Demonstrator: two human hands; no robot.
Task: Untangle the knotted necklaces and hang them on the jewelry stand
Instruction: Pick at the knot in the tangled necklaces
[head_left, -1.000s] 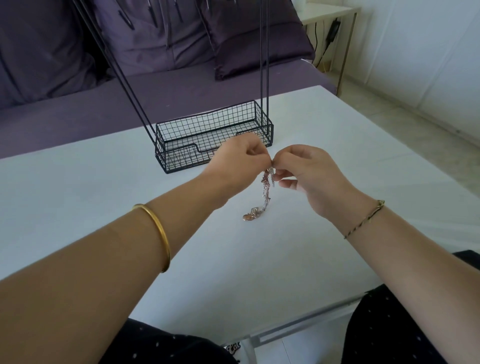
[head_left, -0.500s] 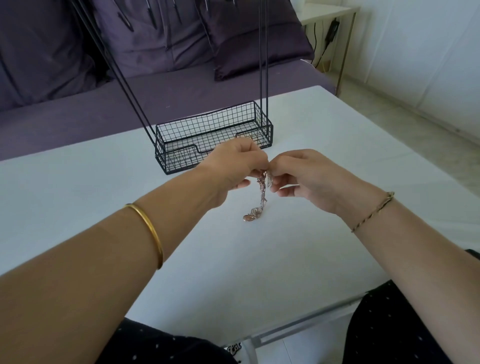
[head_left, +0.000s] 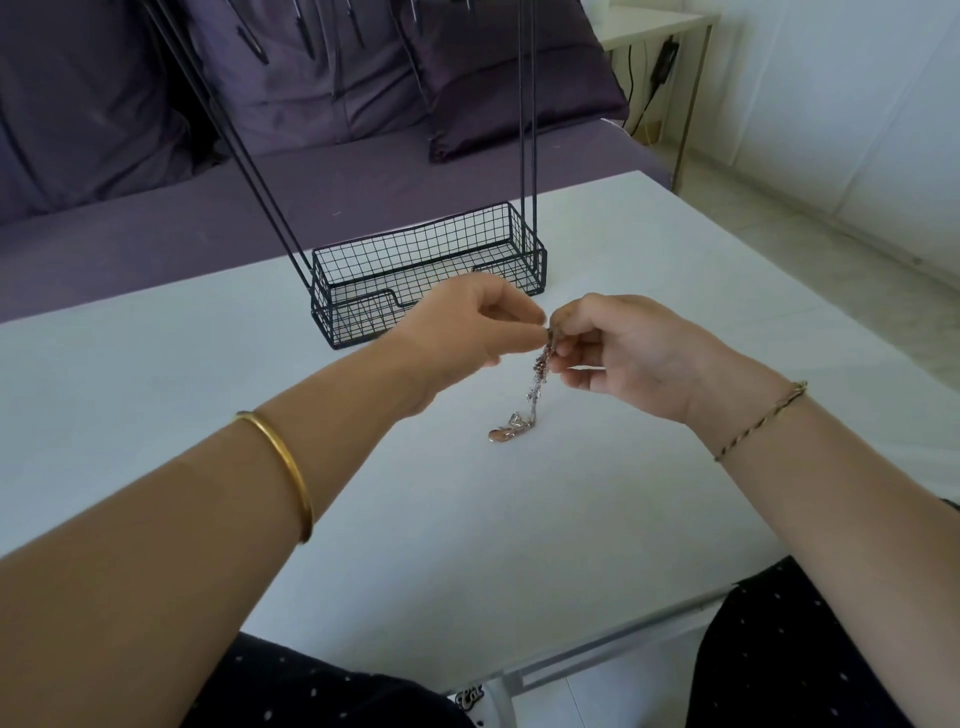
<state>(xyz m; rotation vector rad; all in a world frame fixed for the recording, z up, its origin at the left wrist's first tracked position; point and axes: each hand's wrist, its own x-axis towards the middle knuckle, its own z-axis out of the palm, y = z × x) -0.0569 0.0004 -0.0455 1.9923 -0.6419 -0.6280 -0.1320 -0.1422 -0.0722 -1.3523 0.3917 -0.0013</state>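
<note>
Black wire basket (head_left: 415, 260) of the jewelry stand (head_left: 527, 130) sits on the white table (head_left: 156, 389). Just before it, left hand (head_left: 457, 332) and right hand (head_left: 623, 353) pinch the top of the tangled necklaces (head_left: 537, 384), whose tail touches the table.

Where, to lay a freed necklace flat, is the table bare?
Bare: the table left of the left forearm, right of the jewelry stand's basket beyond the right hand, and between both forearms. Crowded: between it and the left hand, where the knotted necklaces dangle.
</note>
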